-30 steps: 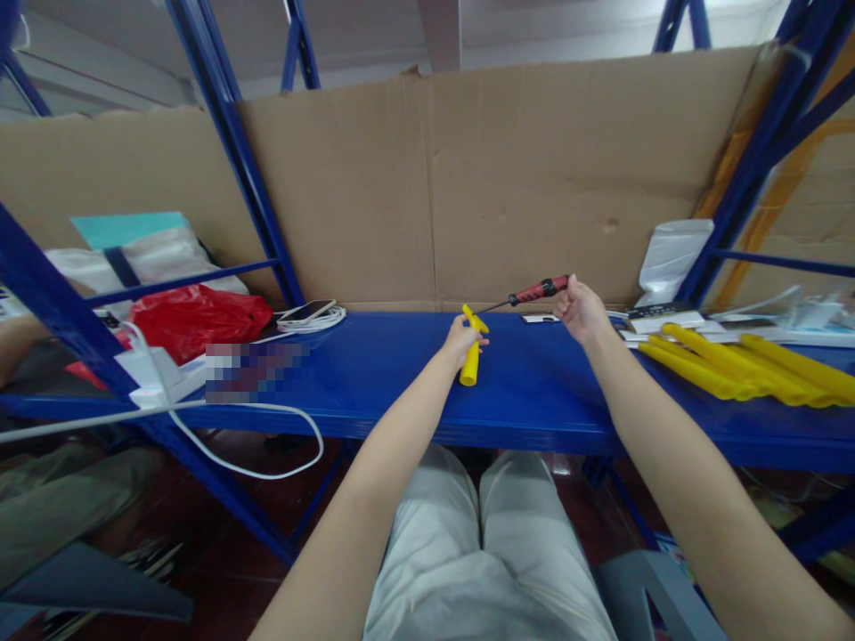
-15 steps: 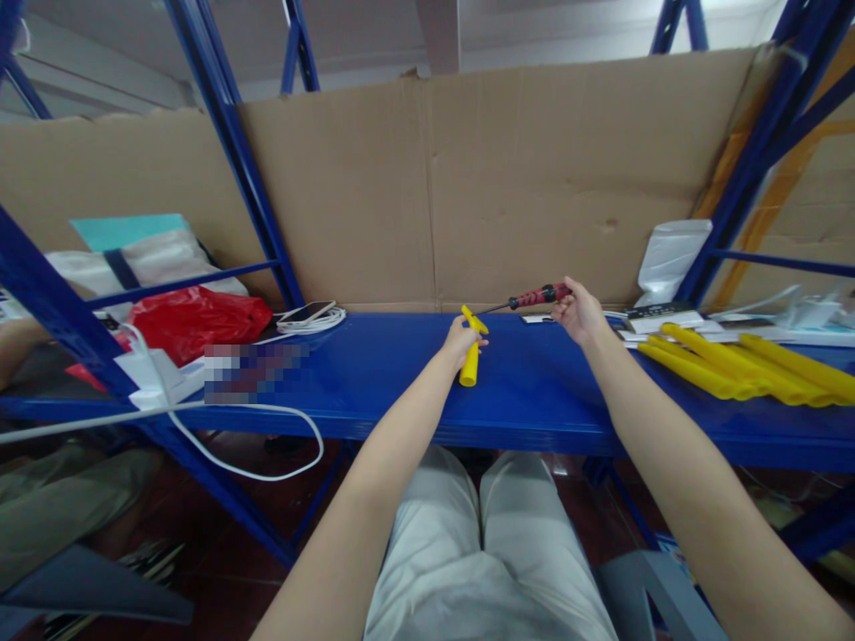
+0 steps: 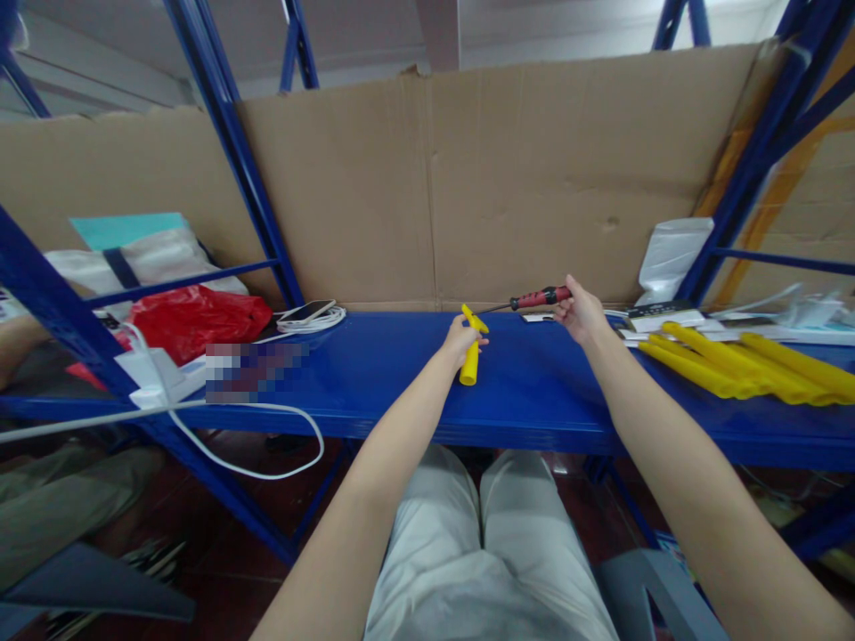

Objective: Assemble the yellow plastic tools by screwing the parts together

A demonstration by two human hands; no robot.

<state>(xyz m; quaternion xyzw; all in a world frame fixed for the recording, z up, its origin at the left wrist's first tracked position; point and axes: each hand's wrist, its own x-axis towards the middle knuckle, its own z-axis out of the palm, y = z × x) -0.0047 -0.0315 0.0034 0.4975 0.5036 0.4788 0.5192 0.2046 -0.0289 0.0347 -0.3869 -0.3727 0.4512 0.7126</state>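
My left hand is closed around a yellow tube-shaped handle with a wider head at its top, tilted slightly over the blue shelf. In my right hand is a red and black screwdriver, gripped by the end of its handle. Its thin dark shaft points left, and the tip meets the head of the yellow handle. Whether the tip sits in a screw is too small to tell.
Several yellow tubes lie at the right of the blue shelf. A phone rests by a coiled white cable at the left, near a red plastic bag. Cardboard stands behind. Another person's arm shows at far left.
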